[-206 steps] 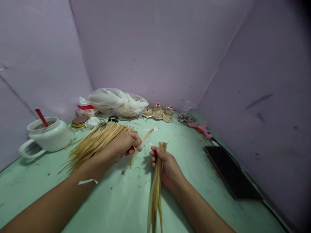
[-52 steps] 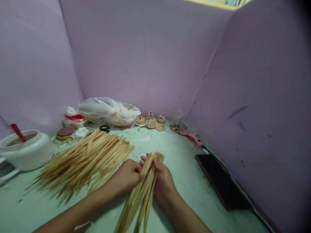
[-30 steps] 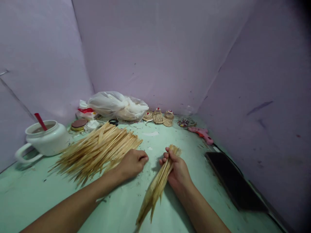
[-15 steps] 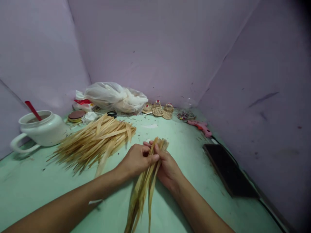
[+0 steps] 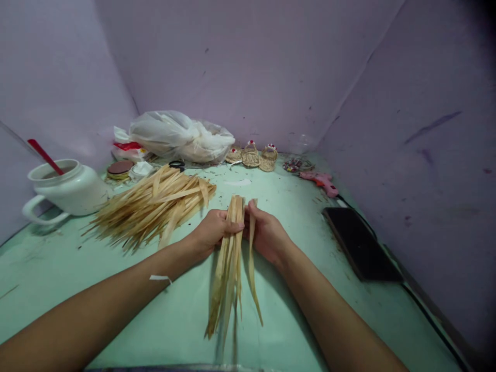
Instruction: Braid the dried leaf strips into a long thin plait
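The left hand (image 5: pixel 214 230) pinches a bundle of dry strips (image 5: pixel 228 263) near its upper end: the thumb lies across the front, the fingers pass behind. The bundle hangs over the table (image 5: pixel 174 325) with its lower ends pointing toward the wearer, slightly fanned. The right hand (image 5: pixel 269 235), just beside it, pinches a single strip (image 5: pixel 251 263) between thumb and fingers at the upper end; this strip hangs apart from the bundle, its tip tapering. A narrow white piece (image 5: pixel 159 278) shows against the left forearm. Left of the hands, a pile of strips (image 5: pixel 151 206) lies flat on the table — several pieces crossing the others at an angle. Beyond the pile stand a white pot (image 5: pixel 77 191) containing a red-handled implement (image 5: pixel 44 156), a round container (image 5: pixel 120 168) with a reddish-brown top, and a knotted plastic bag (image 5: pixel 182 137). Three small woven articles (image 5: pixel 251 156) sit along the back wall; to their right are loose beads (image 5: pixel 295 165) and a pink glue gun (image 5: pixel 321 182). A dark flat slab (image 5: pixel 360 243) lies at the right, near a black cable (image 5: pixel 430 318).
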The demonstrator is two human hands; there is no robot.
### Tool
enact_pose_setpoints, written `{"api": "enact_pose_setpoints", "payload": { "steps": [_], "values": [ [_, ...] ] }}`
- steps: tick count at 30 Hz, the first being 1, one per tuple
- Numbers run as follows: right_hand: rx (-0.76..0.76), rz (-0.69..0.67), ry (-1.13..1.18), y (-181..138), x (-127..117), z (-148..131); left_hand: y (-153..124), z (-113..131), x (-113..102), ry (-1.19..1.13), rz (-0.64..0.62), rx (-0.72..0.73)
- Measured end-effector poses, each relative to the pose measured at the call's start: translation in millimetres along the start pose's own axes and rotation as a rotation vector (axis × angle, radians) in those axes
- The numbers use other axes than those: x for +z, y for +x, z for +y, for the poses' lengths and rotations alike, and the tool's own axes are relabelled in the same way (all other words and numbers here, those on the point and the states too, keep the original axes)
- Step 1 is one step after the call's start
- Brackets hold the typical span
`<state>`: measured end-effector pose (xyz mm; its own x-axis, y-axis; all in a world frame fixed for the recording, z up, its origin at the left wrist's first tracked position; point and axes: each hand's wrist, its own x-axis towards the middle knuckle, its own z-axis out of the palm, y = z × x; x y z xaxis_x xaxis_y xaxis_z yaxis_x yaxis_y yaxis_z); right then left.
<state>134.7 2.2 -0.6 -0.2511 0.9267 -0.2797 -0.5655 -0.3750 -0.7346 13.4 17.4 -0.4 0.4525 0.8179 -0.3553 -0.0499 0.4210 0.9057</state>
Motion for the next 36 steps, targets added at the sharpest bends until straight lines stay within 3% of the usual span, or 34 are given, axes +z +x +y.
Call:
{"api": "enact_pose_setpoints", "payload": {
  "steps": [4,10,15,23,29,36],
  "values": [
    [0.013,0.05,-0.02,2.8,-6.7,-2.6,0.9,0.2,-4.3,0.048,-0.03,-0.002],
    [0.043,-0.048,-0.021,1.2,-8.3,3.4,2.2,-3.4,-8.9,0.193,-0.096,0.02],
    [0.039,0.037,-0.019,1.8,-6.8,0.0,1.8,-2.9,-9.0,0.188,-0.066,0.042],
    [0.065,-0.043,0.004,3.3,-9.7,-3.9,0.0,0.0,-6.9,0.132,-0.056,0.018],
    [0.005,0.026,-0.067,4.5,-15.3,-4.9,-1.1,2.5,-5.9,0.058,-0.02,0.032],
    [0.006,0.123,-0.088,5.6,-17.8,-6.4,0.7,2.2,-9.4,0.113,-0.08,-0.004]
  ]
}}
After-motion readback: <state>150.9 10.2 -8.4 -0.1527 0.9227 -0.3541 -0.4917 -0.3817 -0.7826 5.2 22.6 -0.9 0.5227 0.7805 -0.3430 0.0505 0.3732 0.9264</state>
